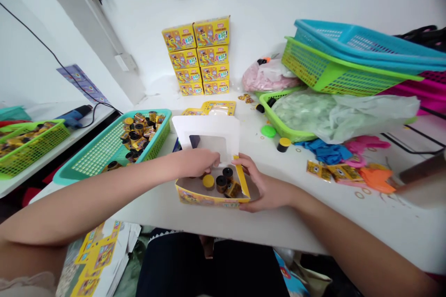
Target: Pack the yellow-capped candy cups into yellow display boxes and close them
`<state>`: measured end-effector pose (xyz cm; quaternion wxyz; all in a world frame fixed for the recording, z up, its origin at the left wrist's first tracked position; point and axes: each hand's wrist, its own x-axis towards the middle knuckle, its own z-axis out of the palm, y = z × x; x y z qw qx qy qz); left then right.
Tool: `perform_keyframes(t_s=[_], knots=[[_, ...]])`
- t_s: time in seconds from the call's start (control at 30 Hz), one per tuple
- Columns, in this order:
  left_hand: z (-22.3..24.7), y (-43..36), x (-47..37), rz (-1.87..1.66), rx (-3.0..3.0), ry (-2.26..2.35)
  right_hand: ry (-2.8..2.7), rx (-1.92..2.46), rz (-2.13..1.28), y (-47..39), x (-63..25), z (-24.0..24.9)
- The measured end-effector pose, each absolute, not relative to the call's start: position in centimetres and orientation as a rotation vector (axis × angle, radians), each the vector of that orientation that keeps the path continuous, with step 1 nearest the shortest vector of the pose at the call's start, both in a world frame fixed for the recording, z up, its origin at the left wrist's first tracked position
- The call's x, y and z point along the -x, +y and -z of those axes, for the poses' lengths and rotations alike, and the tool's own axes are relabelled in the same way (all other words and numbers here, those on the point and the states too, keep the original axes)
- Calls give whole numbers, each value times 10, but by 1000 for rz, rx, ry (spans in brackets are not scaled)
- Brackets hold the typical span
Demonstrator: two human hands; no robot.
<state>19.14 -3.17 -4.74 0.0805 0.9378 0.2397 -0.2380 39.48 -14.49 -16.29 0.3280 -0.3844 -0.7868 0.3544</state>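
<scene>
A yellow cardboard box (205,200) stands on the table in front of me, its white lid (212,125) with a cut-out window raised at the back. Several small tubs lie inside, among them a yellow-capped tub (208,182) and a black-capped tub (221,184). My left hand (200,162) reaches into the box from the left, fingers curled down; whatever they hold, if anything, is hidden. On the right, my right hand (256,184) grips the box's side wall, thumb at the near corner and fingers by a folded yellow side flap (243,177).
A teal basket (83,155) of similar tubs stands left. Yellow boxes (213,55) are stacked against the wall. Baskets (334,67) and a bagged green basket (294,135) sit right, near a loose tub (284,144), blue balloons (325,150) and small packets (318,170).
</scene>
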Motion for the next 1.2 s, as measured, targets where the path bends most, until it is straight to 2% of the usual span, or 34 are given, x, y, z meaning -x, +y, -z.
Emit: perform_keyframes(t_s=[0.43,0.9,1.2], knots=[[62,-47,-188,619,-3041,741,-2059,1014,-932,-145,-394,162],[68,-68,-196,410,-2854,858,-2060,1030,-925,-146,-395,160],[17,-52,-174,58,-2338,691,-2063,1025,-931,-145,-394,163]])
